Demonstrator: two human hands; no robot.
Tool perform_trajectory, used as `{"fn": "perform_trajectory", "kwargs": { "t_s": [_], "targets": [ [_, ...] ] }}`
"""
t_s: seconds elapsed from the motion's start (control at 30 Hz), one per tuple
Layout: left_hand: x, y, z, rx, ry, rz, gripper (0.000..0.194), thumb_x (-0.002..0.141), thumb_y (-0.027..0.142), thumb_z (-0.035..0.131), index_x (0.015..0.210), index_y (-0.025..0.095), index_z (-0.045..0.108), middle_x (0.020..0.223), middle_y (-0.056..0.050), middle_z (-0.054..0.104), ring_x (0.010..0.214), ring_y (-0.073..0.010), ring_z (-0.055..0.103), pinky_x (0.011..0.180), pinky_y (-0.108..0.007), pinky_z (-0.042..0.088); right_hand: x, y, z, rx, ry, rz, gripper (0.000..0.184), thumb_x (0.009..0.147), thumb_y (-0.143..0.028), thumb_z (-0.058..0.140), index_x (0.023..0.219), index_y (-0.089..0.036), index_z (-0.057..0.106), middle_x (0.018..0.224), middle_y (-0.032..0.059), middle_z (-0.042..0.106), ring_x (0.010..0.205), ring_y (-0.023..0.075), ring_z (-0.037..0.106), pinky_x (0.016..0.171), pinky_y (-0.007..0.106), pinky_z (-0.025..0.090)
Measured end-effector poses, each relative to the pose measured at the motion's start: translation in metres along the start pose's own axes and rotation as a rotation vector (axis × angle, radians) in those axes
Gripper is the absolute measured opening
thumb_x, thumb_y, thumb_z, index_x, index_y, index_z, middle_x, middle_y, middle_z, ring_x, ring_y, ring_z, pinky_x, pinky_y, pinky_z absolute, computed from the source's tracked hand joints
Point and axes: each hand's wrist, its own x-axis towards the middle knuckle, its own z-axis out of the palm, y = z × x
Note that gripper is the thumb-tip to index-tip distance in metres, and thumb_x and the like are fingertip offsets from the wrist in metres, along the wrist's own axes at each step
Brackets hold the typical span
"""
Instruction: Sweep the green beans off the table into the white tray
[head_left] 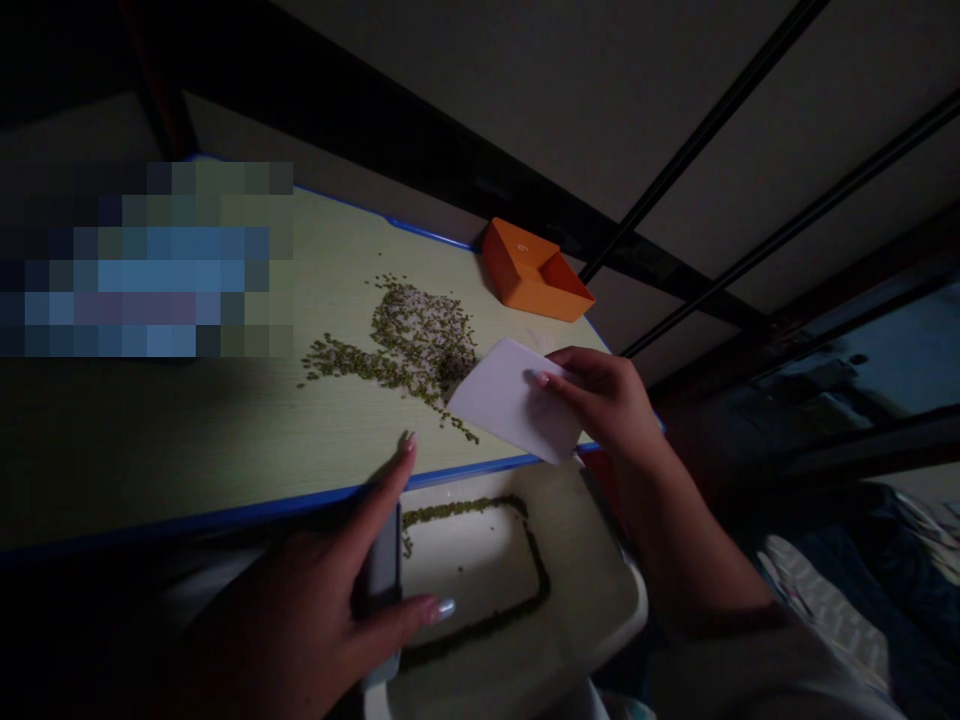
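Observation:
My right hand (607,400) pinches a white card (510,400) that rests on the table (187,440) near its front edge. Just left of the card lies a loose pile of green and pale beans (412,340). My left hand (330,600) grips the left rim of a white tray (592,590) held below the table's blue edge, with the forefinger stretched up to that edge. Green beans (525,570) line the tray's inner border.
An orange plastic box (534,270) stands at the table's far right corner. A blurred patch covers the table's far left. The room is dark; patterned cloth (840,610) lies at the lower right.

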Motion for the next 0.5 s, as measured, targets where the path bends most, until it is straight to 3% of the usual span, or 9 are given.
{"fn": "perform_trajectory", "kwargs": {
  "t_s": [0.1,0.17,0.23,0.33,0.4,0.5],
  "targets": [
    [0.0,-0.001,-0.001,-0.017,0.018,0.007,0.086,0.079,0.049,0.063,0.159,0.037,0.031,0.09,0.007,0.079,0.084,-0.023,0.077,0.07,-0.023,0.055,0.008,-0.001,0.0,0.002,-0.038,-0.04,0.033,0.075,-0.05,0.08,0.082,-0.018,0.077,0.08,0.0049,0.074,0.073,0.0171,0.063,0.062,0.027,0.046],
    [0.001,-0.003,0.0,0.017,0.029,0.025,0.085,0.081,0.049,0.062,0.159,0.036,0.032,0.08,0.007,0.076,0.067,-0.0204,0.074,0.064,-0.023,0.053,0.014,-0.003,0.001,0.016,-0.061,-0.056,0.036,0.073,-0.052,0.082,0.08,-0.018,0.076,0.08,0.0047,0.074,0.074,0.0169,0.063,0.064,0.027,0.046],
    [0.004,-0.006,0.002,0.076,0.038,0.052,0.088,0.079,0.053,0.062,0.159,0.034,0.031,0.056,0.01,0.061,0.042,-0.0173,0.056,0.051,-0.023,0.047,0.02,-0.004,0.001,0.033,-0.089,-0.067,0.038,0.071,-0.054,0.084,0.077,-0.018,0.076,0.078,0.0043,0.074,0.073,0.0165,0.062,0.064,0.027,0.046],
    [0.008,-0.012,0.004,0.139,0.028,0.071,0.098,0.073,0.06,0.064,0.16,0.031,0.029,0.043,0.012,0.039,0.034,-0.0182,0.044,0.037,-0.023,0.034,0.027,-0.005,0.001,0.069,-0.137,-0.069,0.04,0.067,-0.055,0.086,0.075,-0.017,0.076,0.077,0.0045,0.073,0.071,0.0156,0.061,0.064,0.026,0.046],
    [0.009,-0.015,0.006,0.168,0.0,0.058,0.1,0.072,0.062,0.063,0.16,0.033,0.025,0.049,0.01,0.051,0.034,-0.0179,0.045,0.036,-0.023,0.034,0.029,-0.006,0.0,0.09,-0.164,-0.065,0.04,0.066,-0.054,0.087,0.075,-0.016,0.076,0.076,0.0046,0.073,0.071,0.0151,0.06,0.063,0.026,0.046],
    [0.009,-0.021,0.008,0.171,0.018,0.048,0.098,0.074,0.064,0.062,0.16,0.041,0.021,0.09,0.005,0.077,0.038,-0.0159,0.054,0.055,-0.028,0.055,0.03,-0.005,-0.001,0.084,-0.19,-0.051,0.039,0.067,-0.053,0.087,0.075,-0.016,0.076,0.076,0.0046,0.072,0.071,0.015,0.06,0.062,0.026,0.045]
  ]
}}
